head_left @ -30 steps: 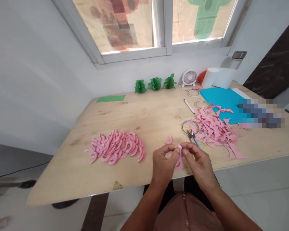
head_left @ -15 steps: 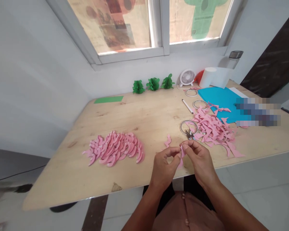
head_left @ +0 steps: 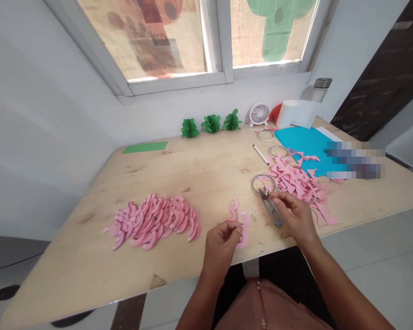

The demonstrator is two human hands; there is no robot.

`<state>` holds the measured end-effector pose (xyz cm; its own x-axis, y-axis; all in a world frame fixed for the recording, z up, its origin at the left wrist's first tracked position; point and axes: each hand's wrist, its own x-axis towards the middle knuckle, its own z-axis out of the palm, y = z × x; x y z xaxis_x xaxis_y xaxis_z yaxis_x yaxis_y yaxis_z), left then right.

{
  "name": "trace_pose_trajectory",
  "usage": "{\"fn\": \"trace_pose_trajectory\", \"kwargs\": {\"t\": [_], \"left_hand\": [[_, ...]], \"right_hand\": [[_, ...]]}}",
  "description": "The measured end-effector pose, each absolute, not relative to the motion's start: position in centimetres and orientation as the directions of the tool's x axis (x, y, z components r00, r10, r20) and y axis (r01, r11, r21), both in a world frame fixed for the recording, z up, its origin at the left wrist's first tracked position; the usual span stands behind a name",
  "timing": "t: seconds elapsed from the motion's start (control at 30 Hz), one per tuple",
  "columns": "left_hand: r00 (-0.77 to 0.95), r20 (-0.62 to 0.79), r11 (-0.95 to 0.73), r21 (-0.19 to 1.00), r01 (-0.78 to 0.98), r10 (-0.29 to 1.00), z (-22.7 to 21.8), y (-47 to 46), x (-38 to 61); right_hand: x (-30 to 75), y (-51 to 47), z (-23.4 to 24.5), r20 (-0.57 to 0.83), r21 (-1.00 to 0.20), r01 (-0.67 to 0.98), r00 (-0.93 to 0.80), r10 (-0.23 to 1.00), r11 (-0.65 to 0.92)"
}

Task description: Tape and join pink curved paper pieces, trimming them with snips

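My left hand [head_left: 223,243] is closed in a pinch near the table's front edge. Its fingertips hold a curved pink paper piece [head_left: 244,233] that has a white tip. To the right, my right hand [head_left: 294,215] has thumb and fingers drawn together beside the upper part of grey thread snips [head_left: 273,213]. Whatever is between those fingertips is too small to make out. The snips lie on the table, their points over a metal ring [head_left: 256,183]. Another wavy pink paper piece [head_left: 233,208] rests just beyond my left hand.
A heap of curved pink cutouts [head_left: 158,222] lies at left. Pink scraps [head_left: 292,178] are piled at right, by blue sheets [head_left: 299,144]. A marker [head_left: 260,154], a small fan [head_left: 259,113], green paper shapes [head_left: 211,123] and a green strip [head_left: 145,147] are farther back.
My hands have parted. The right one has let go of the pink piece and moved right to the snips; the left one keeps the piece, lower and more to the left. The view has shifted slightly.
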<state>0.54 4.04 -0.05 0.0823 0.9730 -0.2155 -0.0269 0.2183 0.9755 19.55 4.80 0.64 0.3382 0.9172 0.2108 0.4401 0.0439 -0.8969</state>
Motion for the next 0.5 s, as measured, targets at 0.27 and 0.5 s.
{"fn": "trace_pose_trajectory", "kwargs": {"t": [0.27, 0.5], "left_hand": [[0.068, -0.26, 0.266, 0.96, -0.087, 0.963, 0.4, 3.6, 0.2], [0.196, -0.055, 0.011, 0.975, 0.221, 0.979, 0.9, 3.0, 1.3]], "right_hand": [[22.2, 7.6, -0.4, 0.292, -0.574, 0.818, 0.177, 0.94, 0.024], [22.1, 9.1, -0.2, 0.245, -0.389, 0.92, 0.048, 0.968, 0.053]]}}
